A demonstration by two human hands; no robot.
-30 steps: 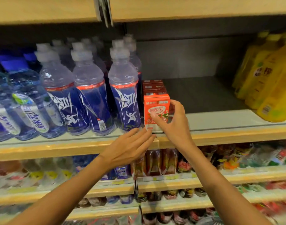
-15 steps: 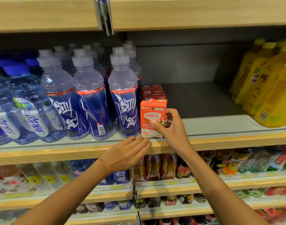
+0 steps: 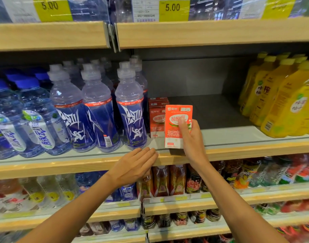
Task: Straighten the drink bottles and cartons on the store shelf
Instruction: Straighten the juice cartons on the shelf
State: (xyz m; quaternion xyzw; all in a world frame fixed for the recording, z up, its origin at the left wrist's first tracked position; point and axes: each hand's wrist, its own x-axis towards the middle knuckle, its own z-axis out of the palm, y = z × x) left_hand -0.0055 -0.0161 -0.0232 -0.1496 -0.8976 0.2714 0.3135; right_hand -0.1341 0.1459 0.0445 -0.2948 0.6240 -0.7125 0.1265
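Observation:
An orange-red drink carton (image 3: 174,130) stands at the front edge of the middle shelf (image 3: 246,137). My right hand (image 3: 192,142) grips it from the right, thumb across its front. Behind and to its left a row of matching cartons (image 3: 157,120) runs back into the shelf. My left hand (image 3: 134,165) lies flat with straight fingers against the wooden shelf lip (image 3: 80,165), holding nothing. Blue-labelled clear bottles (image 3: 130,111) stand in rows just left of the cartons.
Blue-capped water bottles (image 3: 27,116) fill the far left. Yellow juice bottles (image 3: 281,95) crowd the right end. Bare shelf floor lies between the cartons and the yellow bottles. Price tags (image 3: 173,9) hang on the shelf above. Lower shelves hold more drinks (image 3: 176,181).
My right hand has pulled the front carton forward and to the right, out of its row, which now shows behind it. My left hand stays at the shelf lip. The view tilted upward.

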